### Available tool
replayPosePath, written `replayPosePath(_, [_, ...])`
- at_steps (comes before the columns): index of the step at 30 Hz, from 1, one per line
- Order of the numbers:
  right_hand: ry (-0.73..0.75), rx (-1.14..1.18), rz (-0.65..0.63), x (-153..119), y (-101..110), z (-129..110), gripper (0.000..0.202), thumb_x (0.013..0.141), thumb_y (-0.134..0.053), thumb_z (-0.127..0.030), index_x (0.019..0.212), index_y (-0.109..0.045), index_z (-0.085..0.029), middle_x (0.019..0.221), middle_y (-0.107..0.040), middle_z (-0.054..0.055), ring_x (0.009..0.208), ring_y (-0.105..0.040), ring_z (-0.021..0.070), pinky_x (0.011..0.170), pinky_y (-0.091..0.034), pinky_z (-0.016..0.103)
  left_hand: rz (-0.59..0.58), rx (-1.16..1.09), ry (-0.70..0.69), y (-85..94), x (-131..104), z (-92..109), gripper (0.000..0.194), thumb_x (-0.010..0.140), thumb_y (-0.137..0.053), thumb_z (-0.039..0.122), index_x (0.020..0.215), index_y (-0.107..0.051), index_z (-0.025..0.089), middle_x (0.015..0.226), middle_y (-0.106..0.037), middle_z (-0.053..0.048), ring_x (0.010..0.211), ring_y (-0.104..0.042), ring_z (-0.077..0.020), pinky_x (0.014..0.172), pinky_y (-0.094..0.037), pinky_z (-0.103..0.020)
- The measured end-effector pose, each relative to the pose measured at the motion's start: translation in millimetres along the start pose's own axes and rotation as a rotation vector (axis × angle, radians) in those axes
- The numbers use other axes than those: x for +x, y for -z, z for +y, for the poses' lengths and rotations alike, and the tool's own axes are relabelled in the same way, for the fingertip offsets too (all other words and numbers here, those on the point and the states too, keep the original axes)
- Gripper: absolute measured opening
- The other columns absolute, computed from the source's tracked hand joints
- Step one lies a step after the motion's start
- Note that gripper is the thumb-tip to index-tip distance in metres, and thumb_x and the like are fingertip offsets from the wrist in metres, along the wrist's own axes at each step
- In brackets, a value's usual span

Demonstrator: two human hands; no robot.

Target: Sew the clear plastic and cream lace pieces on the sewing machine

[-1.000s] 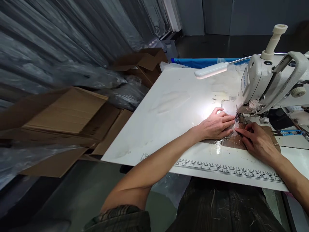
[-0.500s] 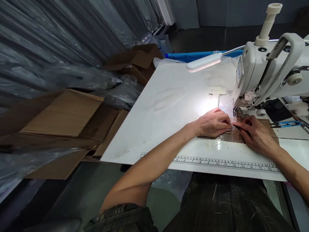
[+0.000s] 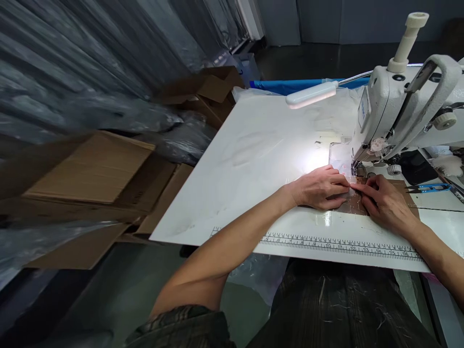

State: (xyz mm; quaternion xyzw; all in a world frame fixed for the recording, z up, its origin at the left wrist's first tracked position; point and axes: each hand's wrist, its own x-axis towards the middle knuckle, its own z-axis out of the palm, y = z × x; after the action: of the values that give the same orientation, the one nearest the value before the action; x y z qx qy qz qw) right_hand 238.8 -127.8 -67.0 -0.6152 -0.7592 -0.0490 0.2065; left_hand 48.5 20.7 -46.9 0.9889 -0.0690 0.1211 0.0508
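Note:
My left hand (image 3: 321, 187) lies on the machine bed with its fingers bent and pressed together on a thin clear plastic sheet (image 3: 338, 153). Close beside it, my right hand (image 3: 386, 202) pinches the same sheet's near edge between thumb and forefinger. The fingertips of both hands almost meet just in front of the needle area of a white sewing machine (image 3: 375, 108). Beyond the hands, the sheet stretches flat to the left of the presser foot. A brown strip (image 3: 353, 208) covers the bed under both hands. My fingers hide part of the sheet's edge.
Blue thread snips (image 3: 427, 188) and a dark phone-like slab (image 3: 416, 166) lie right of the needle. A lit lamp (image 3: 311, 94) hangs over the white table (image 3: 250, 159), whose front edge bears a printed ruler (image 3: 326, 244). Cardboard boxes (image 3: 90, 169) stand at the left.
My left hand's fingers have shifted slightly nearer to me and closer to the right fingertips. Both hands stay at the sheet. The whole view has tilted a little.

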Motion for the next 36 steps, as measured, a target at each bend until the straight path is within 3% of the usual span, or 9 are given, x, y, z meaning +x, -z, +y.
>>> replayPosePath(8, [0.050, -0.035, 0.036, 2, 0, 0, 0.037, 0.094, -0.044, -0.022, 0.121, -0.070, -0.022, 0.091, -0.056, 0.010, 0.076, -0.054, 0.0188, 0.060, -0.049, 0.028, -0.016, 0.062, -0.022, 4.3, 2, 3, 0.029, 0.093, -0.045, 0.031, 0.097, -0.070, 0.018, 0.099, -0.071, -0.009, 0.077, -0.059, -0.0191, 0.074, -0.044, -0.036])
replayPosePath(13, [0.036, -0.054, 0.006, 3, 1, -2, 0.037, 0.094, -0.043, -0.022, 0.120, -0.069, -0.022, 0.093, -0.059, 0.010, 0.078, -0.055, 0.0198, 0.061, -0.050, 0.029, 0.044, 0.061, 0.034, 0.9, 2, 4, 0.029, 0.092, -0.045, 0.032, 0.097, -0.070, 0.018, 0.097, -0.070, -0.007, 0.076, -0.057, -0.0183, 0.073, -0.041, -0.036])
replayPosePath(19, [-0.004, -0.047, -0.054, 4, 0, -1, 0.041, 0.093, -0.041, -0.023, 0.126, -0.066, -0.024, 0.094, -0.060, 0.011, 0.079, -0.055, 0.0208, 0.060, -0.049, 0.030, 0.028, 0.028, 0.054, 2.4, 2, 3, 0.027, 0.091, -0.047, 0.032, 0.095, -0.069, 0.018, 0.100, -0.071, -0.006, 0.078, -0.057, -0.0181, 0.078, -0.039, -0.036])
replayPosePath(25, [-0.046, -0.087, -0.104, 9, 0, -3, 0.042, 0.096, -0.037, -0.028, 0.128, -0.064, -0.023, 0.093, -0.059, 0.011, 0.072, -0.053, 0.0195, 0.056, -0.042, 0.029, 0.023, -0.001, 0.068, 1.9, 0, -2, 0.031, 0.091, -0.045, 0.033, 0.099, -0.068, 0.014, 0.102, -0.070, -0.009, 0.080, -0.058, -0.0185, 0.078, -0.040, -0.036])
replayPosePath(32, [-0.171, -0.134, -0.206, 18, 2, -7, 0.048, 0.099, -0.028, -0.039, 0.130, -0.061, -0.026, 0.093, -0.058, 0.013, 0.065, -0.049, 0.0190, 0.047, -0.025, 0.027, 0.007, 0.041, 0.098, 1.3, 1, -4, 0.035, 0.093, -0.043, 0.036, 0.105, -0.067, 0.014, 0.107, -0.068, -0.010, 0.081, -0.057, -0.0200, 0.076, -0.039, -0.038])
replayPosePath(36, [-0.125, -0.104, -0.163, 15, 5, -9, 0.048, 0.100, -0.026, -0.038, 0.126, -0.063, -0.023, 0.095, -0.057, 0.013, 0.070, -0.052, 0.0197, 0.050, -0.031, 0.027, -0.016, 0.061, 0.108, 2.5, 1, -4, 0.036, 0.095, -0.042, 0.037, 0.109, -0.066, 0.013, 0.114, -0.067, -0.010, 0.085, -0.057, -0.0207, 0.078, -0.039, -0.039])
